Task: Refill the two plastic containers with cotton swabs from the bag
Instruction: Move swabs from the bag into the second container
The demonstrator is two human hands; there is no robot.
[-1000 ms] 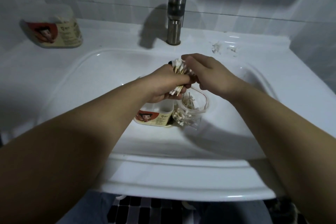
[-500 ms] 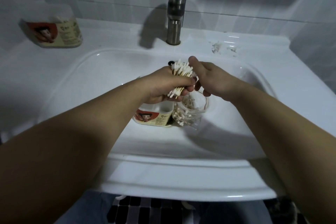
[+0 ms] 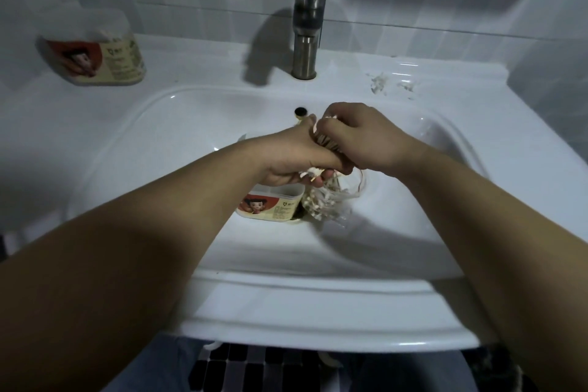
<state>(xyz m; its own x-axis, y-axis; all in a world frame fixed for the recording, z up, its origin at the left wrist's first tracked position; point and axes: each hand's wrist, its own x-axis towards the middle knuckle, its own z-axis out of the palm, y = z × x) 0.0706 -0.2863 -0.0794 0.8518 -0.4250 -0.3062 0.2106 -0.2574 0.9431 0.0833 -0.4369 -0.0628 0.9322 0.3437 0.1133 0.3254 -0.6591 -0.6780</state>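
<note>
Over the middle of a white sink (image 3: 178, 95), both hands brought together. In the left hand (image 3: 289, 157), a thick bundle of cotton swabs (image 3: 325, 146), gripped in a fist: fingers curled tight round the sticks from below, thumb laid over the top, white tips poking out at the near end of the fist and a few more at the far end. Against the same bundle from the other side, the right hand (image 3: 369, 140), knuckles up, fingers bent and closed over the far part of the sticks, pressed up against the left hand. Firmness of the right fingertips' hold impossible to tell, with the tips tucked out of sight under the knuckles.

Directly beneath the hands, down in the basin, a plastic container (image 3: 270, 207) with a red cartoon label, upright, its top partly covered by the left hand; contents not visible. Just beside it on the right, a clear bag (image 3: 327, 200), crumpled, mouth upward, loose swabs inside.

Well apart from all this, back on the left of the counter near the wall, a second container (image 3: 95, 51) with the same label, something pale showing faintly through its cloudy upper part. Behind the basin, a metal tap (image 3: 306, 32); to its right on the counter, a few white scraps (image 3: 380, 83).
</note>
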